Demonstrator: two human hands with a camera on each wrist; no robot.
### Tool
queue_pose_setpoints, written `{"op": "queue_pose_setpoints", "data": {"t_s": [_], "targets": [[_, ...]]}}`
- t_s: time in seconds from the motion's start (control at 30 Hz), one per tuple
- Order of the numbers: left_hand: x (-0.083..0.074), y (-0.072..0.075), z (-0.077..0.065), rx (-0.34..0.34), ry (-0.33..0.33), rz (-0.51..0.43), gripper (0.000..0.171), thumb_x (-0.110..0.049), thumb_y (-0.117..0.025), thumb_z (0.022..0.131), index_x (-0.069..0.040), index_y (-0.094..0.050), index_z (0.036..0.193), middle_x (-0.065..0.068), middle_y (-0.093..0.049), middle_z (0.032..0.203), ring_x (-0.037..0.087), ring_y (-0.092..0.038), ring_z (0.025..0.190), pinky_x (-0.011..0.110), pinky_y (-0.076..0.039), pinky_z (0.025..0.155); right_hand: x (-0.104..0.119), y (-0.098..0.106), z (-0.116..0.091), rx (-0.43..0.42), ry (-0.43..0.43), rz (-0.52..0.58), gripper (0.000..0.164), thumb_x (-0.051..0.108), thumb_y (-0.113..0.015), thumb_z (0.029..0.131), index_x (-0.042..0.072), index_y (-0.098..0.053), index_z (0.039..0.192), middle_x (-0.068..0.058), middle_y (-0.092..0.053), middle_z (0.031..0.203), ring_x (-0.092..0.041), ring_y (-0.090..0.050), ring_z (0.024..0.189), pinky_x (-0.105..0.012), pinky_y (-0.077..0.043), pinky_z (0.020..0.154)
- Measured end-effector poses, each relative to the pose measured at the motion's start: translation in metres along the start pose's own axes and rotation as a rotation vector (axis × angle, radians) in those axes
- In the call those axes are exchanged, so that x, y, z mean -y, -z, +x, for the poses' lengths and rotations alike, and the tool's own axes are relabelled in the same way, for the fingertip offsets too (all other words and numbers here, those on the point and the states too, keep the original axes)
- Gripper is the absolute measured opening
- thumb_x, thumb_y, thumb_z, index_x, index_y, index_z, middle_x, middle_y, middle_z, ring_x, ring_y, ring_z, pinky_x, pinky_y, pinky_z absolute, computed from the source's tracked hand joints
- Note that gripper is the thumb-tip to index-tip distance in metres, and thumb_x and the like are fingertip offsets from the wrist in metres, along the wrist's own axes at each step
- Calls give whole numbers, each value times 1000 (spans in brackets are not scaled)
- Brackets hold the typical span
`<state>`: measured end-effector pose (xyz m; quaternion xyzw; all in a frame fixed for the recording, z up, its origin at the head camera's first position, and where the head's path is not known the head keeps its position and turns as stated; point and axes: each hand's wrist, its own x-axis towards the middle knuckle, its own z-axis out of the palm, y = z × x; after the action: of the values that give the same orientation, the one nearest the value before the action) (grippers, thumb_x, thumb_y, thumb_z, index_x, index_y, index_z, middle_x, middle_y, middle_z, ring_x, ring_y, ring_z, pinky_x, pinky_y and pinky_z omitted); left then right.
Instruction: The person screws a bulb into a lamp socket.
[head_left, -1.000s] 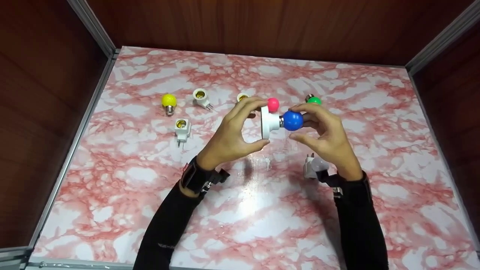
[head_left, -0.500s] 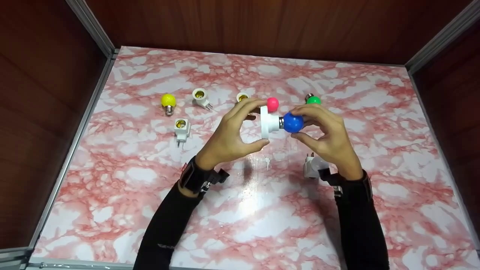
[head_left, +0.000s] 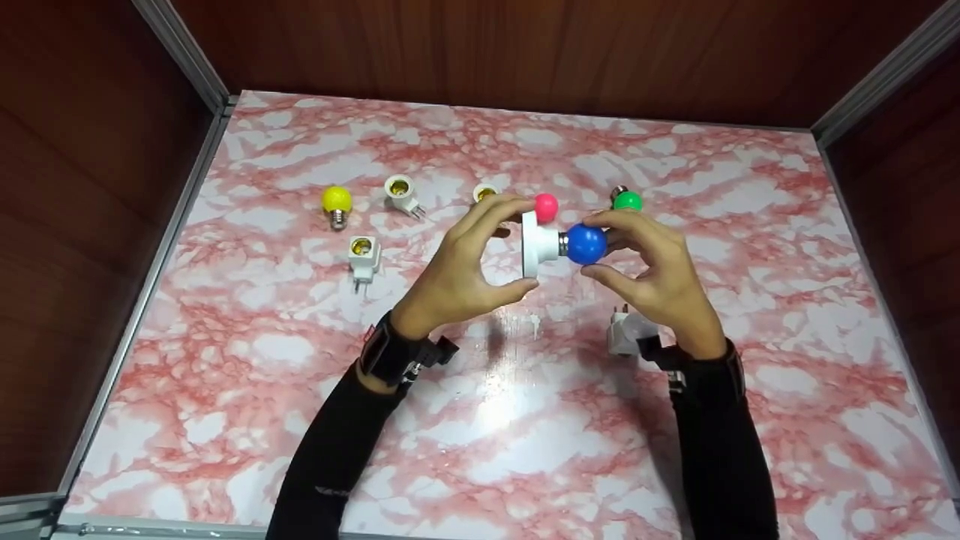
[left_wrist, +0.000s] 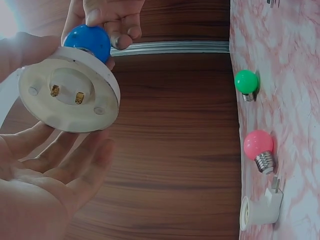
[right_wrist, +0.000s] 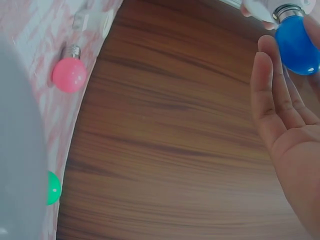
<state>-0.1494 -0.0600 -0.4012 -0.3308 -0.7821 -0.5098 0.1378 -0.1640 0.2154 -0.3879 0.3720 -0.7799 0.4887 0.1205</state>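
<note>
Above the middle of the table, my left hand [head_left: 469, 266] grips the rim of a round white lamp holder [head_left: 531, 247] between thumb and fingers. Its flat back, with two brass-coloured contacts, faces the left wrist camera. My right hand [head_left: 656, 262] pinches a blue light bulb [head_left: 586, 244] by its globe. The bulb lies sideways with its metal base at the holder's mouth, and some of the screw thread still shows. In the right wrist view, the blue bulb [right_wrist: 297, 45] sits between thumb and fingers.
Behind the hands lie a pink bulb [head_left: 546, 207], a green bulb [head_left: 628, 202] and a partly hidden socket [head_left: 486, 193]. To the left are a yellow bulb [head_left: 337, 200] and two plug-in sockets [head_left: 400, 191]. A white plug [head_left: 621, 336] with a pale bulb lies near the right wrist.
The right fingers have closed in on the blue bulb; the thumb, apart from it a second ago, now touches its globe. The left hand and the lamp holder have barely moved.
</note>
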Motion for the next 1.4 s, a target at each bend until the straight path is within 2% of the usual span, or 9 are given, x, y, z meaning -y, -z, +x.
{"op": "queue_pose_setpoints", "data": {"t_s": [0.27, 0.5, 0.9, 1.03, 1.17, 1.27, 1.4], "targets": [[0, -1, 0, -6, -24, 45, 83, -23, -93, 81, -7, -53, 152, 11, -58, 150, 18, -58, 136, 32, -54, 110, -1, 0, -1, 12, -29, -18, 59, -12, -83, 82, 0, -66, 137, -21, -77, 123, 2, -72, 103, -14, -60, 92], [0, -1, 0, -12, -33, 68, 81, -21, -93, 81, -6, -55, 150, 12, -57, 150, 19, -57, 138, 32, -54, 109, -2, 1, -1, 27, -91, -45, 54, -5, -80, 88, 3, -66, 140, -17, -78, 120, 1, -71, 104, -15, -60, 91], [0, -1, 0, -16, -44, 67, 81, -22, -93, 80, -5, -55, 150, 12, -56, 151, 20, -57, 139, 35, -55, 109, -3, 0, -1, 29, -118, -57, 46, -2, -77, 92, 1, -68, 137, -17, -79, 117, 4, -71, 101, -13, -60, 90], [0, -1, 0, -21, -50, 63, 82, -21, -93, 80, -4, -55, 150, 13, -57, 151, 20, -57, 139, 35, -56, 109, -2, -2, -1, 4, -132, -21, 42, -3, -76, 93, -2, -69, 134, -18, -77, 121, 0, -71, 104, -15, -61, 92], [1, -1, 0, -23, -46, 60, 83, -23, -93, 81, -5, -54, 151, 12, -57, 151, 20, -57, 140, 32, -55, 110, 0, -6, -1, -36, -143, 78, 40, -6, -73, 94, -3, -70, 134, -12, -72, 128, -8, -72, 111, -20, -62, 97], [1, -1, 0, -23, -46, 55, 83, -23, -93, 81, -4, -54, 151, 12, -57, 150, 19, -58, 138, 30, -55, 110, 2, -9, -1, -69, -125, 136, 42, -8, -72, 94, -3, -69, 135, -4, -70, 131, -12, -72, 114, -21, -62, 99], [2, -1, 1, -29, -50, 34, 83, -22, -93, 81, -5, -53, 152, 12, -57, 149, 18, -59, 134, 30, -54, 110, 4, -11, 0, -101, -74, 148, 41, -10, -73, 93, -6, -68, 133, 2, -71, 130, -13, -73, 114, -21, -63, 98]]}}
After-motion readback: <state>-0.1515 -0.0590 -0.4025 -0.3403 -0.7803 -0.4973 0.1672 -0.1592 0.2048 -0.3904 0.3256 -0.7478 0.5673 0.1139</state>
